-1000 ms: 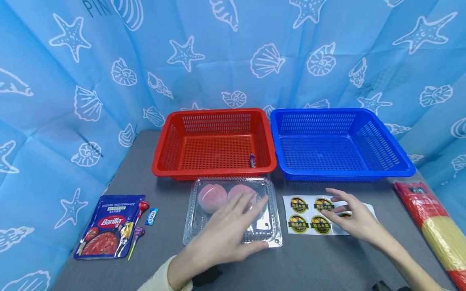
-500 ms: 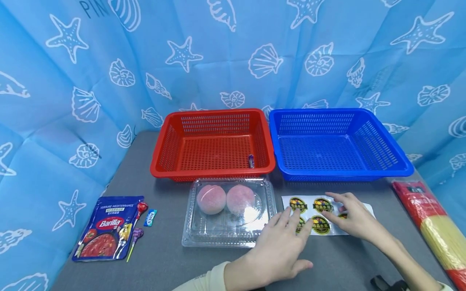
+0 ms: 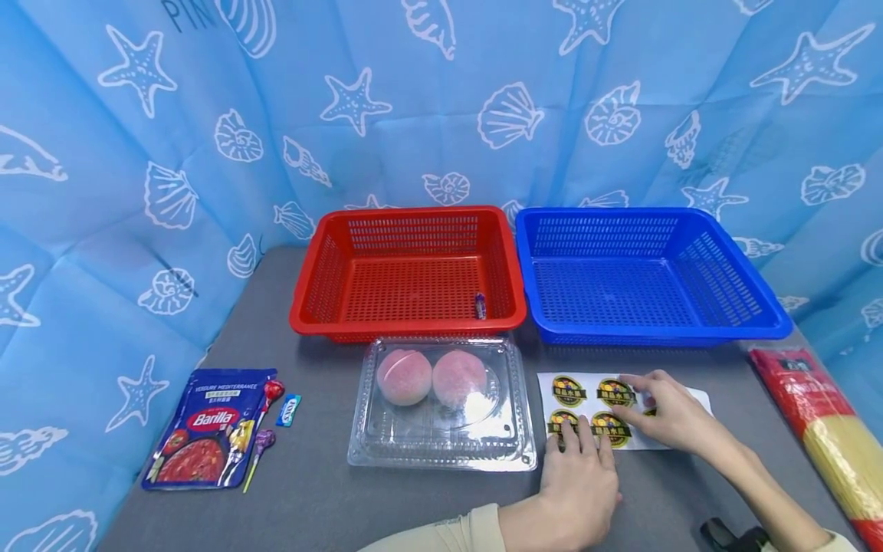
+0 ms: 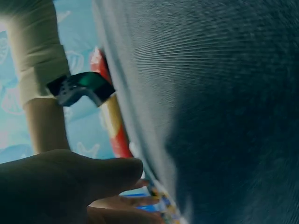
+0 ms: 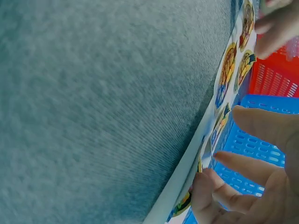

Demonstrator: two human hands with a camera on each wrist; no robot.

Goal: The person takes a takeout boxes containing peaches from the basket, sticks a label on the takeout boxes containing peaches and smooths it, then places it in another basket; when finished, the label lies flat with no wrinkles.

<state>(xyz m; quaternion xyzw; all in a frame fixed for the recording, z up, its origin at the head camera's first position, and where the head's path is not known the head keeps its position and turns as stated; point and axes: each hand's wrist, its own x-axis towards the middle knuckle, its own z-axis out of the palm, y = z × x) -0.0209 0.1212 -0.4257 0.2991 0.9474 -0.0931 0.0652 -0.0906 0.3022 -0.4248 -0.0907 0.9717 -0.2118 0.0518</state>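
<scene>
Right now both hands rest on the sticker sheet (image 3: 600,406), a white sheet of round yellow-and-black labels lying flat on the grey bench (image 3: 331,506) at about 4 o'clock from the red basket (image 3: 408,272) and just in front of the blue basket (image 3: 648,272). The left hand (image 3: 579,487) lies palm down at the sheet's near edge, its fingers (image 3: 571,437) fairly straight and close together, tips pressing on the lower-left label. The right hand (image 3: 672,418) comes in from 4 o'clock and covers the sheet's right part, its fingers (image 3: 631,383) spread loosely and slightly bent, tips touching the labels; the right wrist view shows them curving over the sheet's edge (image 5: 219,121) without gripping it. At 9 o'clock from the sheet, just beside it, sits a clear plastic clamshell box (image 3: 441,406) with two pink round cakes (image 3: 431,377) inside. A small purple item (image 3: 480,306) lies in the red basket's near right corner. Far out at 9 o'clock lie a blue sauce pouch (image 3: 207,429), two lollipops (image 3: 262,429) and a small blue candy (image 3: 288,410). A long packet of spaghetti (image 3: 821,437) lies along the bench's edge at 3 o'clock.
</scene>
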